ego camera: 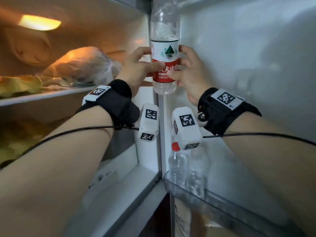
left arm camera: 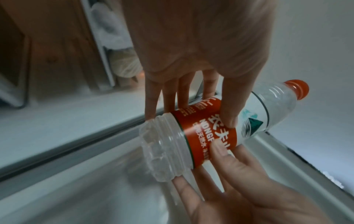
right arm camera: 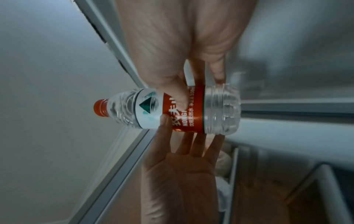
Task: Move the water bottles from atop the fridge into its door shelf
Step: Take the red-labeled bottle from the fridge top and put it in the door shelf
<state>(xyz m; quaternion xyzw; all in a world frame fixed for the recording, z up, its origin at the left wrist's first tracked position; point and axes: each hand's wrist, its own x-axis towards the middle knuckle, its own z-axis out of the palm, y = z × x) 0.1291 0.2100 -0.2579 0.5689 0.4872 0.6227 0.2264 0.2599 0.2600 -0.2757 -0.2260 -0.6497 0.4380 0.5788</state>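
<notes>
I hold a clear water bottle [ego camera: 165,53] with a red and white label upright in front of the fridge door's hinge edge. My left hand [ego camera: 136,65] grips the label from the left, thumb across the front. From the right, my right hand [ego camera: 189,72] grips it too, thumb on the label. In the left wrist view my left hand [left arm camera: 193,97] and the bottle [left arm camera: 201,133] with its red cap show. The right wrist view shows my right hand [right arm camera: 184,84] on the bottle [right arm camera: 151,110]. Two more clear bottles [ego camera: 177,165] [ego camera: 196,177] stand in the door shelf [ego camera: 222,202] below.
The fridge is open, its lamp [ego camera: 39,23] lit. A tied plastic bag of food [ego camera: 82,65] and leafy greens [ego camera: 20,84] lie on the glass shelf [ego camera: 42,96] at left. The white inner door wall [ego camera: 248,57] rises at right.
</notes>
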